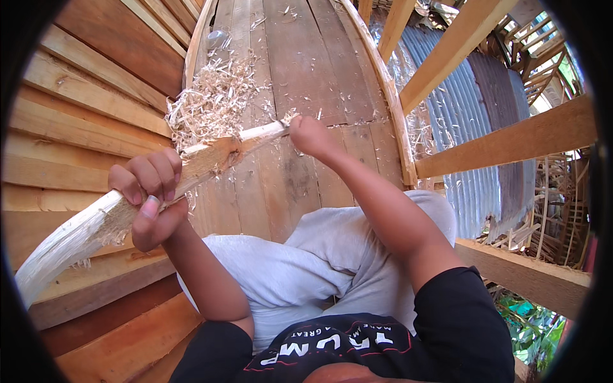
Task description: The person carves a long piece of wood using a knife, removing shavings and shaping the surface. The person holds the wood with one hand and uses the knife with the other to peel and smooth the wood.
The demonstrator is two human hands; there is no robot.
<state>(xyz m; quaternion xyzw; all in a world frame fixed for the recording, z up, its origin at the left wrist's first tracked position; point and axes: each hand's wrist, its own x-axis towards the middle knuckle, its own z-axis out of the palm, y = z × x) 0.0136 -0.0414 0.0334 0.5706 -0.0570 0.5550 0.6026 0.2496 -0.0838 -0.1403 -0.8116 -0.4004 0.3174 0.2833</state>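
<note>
A long piece of pale, partly carved wood point(211, 159) runs from the lower left up to the middle, with a knot and a narrower far part. My left hand point(150, 195) is wrapped round its thick, rough-fibred part, thumb toward me. At the thin far end my right hand point(310, 135) is closed in a fist. A small dark edge shows beside that fist against the wood, too small to name. What the right fingers hold is hidden. A few shavings cling near the knot and at the thin end.
A heap of curled wood shavings point(214, 96) lies on the plank floor point(306, 57) at the far left, near a clear cup-like object point(216, 39). A slatted wooden wall point(83, 121) stands close on the left. Wooden rails point(511, 134) and corrugated metal sheets point(463, 127) are at the right.
</note>
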